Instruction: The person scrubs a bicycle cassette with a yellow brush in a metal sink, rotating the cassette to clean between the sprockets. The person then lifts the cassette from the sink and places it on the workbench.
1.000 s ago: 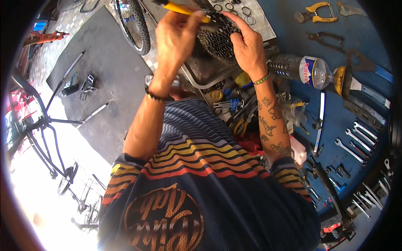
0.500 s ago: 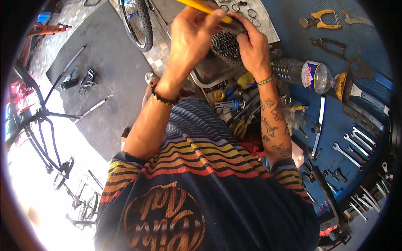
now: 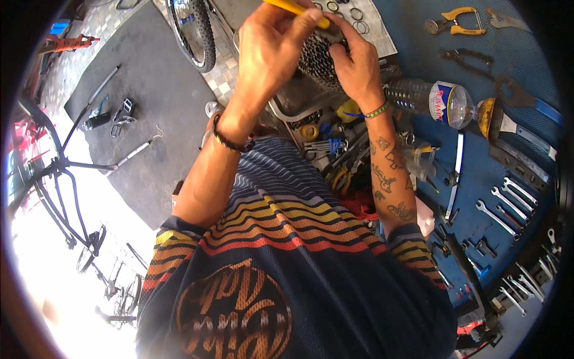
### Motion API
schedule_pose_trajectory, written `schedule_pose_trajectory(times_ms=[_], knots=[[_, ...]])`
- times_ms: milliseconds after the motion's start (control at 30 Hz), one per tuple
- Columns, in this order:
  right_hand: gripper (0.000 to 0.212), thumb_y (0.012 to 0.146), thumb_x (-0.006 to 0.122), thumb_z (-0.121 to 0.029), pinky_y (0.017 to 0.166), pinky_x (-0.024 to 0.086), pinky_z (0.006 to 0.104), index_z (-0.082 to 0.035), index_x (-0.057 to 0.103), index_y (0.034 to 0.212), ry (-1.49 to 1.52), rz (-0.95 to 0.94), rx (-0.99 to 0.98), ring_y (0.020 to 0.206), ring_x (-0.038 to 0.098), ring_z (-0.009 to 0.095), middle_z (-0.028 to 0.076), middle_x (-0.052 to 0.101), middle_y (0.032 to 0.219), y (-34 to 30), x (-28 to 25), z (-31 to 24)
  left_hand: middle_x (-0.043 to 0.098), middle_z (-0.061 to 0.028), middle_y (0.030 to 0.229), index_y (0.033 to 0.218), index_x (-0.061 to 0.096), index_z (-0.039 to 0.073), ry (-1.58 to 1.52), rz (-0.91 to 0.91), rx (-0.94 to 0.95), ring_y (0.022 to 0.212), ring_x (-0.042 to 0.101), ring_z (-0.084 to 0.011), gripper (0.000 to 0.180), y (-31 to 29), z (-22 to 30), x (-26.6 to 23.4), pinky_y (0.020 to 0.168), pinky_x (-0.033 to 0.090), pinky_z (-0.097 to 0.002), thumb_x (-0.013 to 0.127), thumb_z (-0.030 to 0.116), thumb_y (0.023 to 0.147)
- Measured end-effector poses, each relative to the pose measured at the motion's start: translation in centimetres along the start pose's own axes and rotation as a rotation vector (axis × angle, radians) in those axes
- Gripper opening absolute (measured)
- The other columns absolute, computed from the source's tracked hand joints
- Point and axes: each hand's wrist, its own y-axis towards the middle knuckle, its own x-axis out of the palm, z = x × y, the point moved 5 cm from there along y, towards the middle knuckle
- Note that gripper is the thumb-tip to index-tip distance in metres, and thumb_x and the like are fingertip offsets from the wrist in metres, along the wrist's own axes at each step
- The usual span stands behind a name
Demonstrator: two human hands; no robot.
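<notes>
Head view, looking down past my striped shirt. My left hand is closed round a yellow-handled brush, thumb laid along the handle near its lower end. Brush head partly hidden, at the upper edge of a sprocket cassette; cannot tell how firmly the bristles press.

My right hand is half curled: thumb on the cassette's near face, forefinger along its upper edge, other fingers out of sight behind. The cassette is tilted, above the right part of a metal tray, inside the rounded near rim. Cannot tell if it rests on anything below.

Beyond it, a paper sheet with black rings near its right edge. Below the tray's near rim: a yellow tape roll and hex keys.

Right, a blue surface: yellow-handled pliers toward its far edge, a clear bottle beside my wrist, wrenches toward the lower right.

Left, a grey floor mat: pedals toward its left edge, a tyred wheel by its far right corner. A dark bicycle frame stands in glare past the left edge.
</notes>
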Motion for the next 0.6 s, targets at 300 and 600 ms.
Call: schedule_pose_trajectory(times_ms=[300, 600], knots=[[0.048, 0.096, 0.07, -0.011, 0.087, 0.059, 0.0488, -0.004, 0.063, 0.143, 0.088, -0.066, 0.013, 0.101, 0.074, 0.046, 0.026, 0.076, 0.11, -0.4, 0.4, 0.4, 0.081, -0.0097, 0.097, 0.116, 0.07, -0.002, 0.215, -0.028, -0.043, 0.09, 0.075, -0.0128, 0.02, -0.3, 1.5, -0.5, 0.078, 0.058, -0.0274, 0.074, 0.014, 0.106], [0.045, 0.097, 0.079, -0.017, 0.087, 0.059, 0.0435, -0.002, 0.067, 0.138, 0.019, 0.011, -0.043, 0.098, 0.076, 0.041, 0.025, 0.077, 0.109, -0.3, 0.9, 0.6, 0.081, -0.0093, 0.087, 0.108, 0.072, -0.002, 0.369, -0.125, 0.172, 0.074, 0.072, -0.0127, 0.014, -0.3, 2.9, 0.2, 0.064, 0.056, -0.031, 0.074, 0.011, 0.104]])
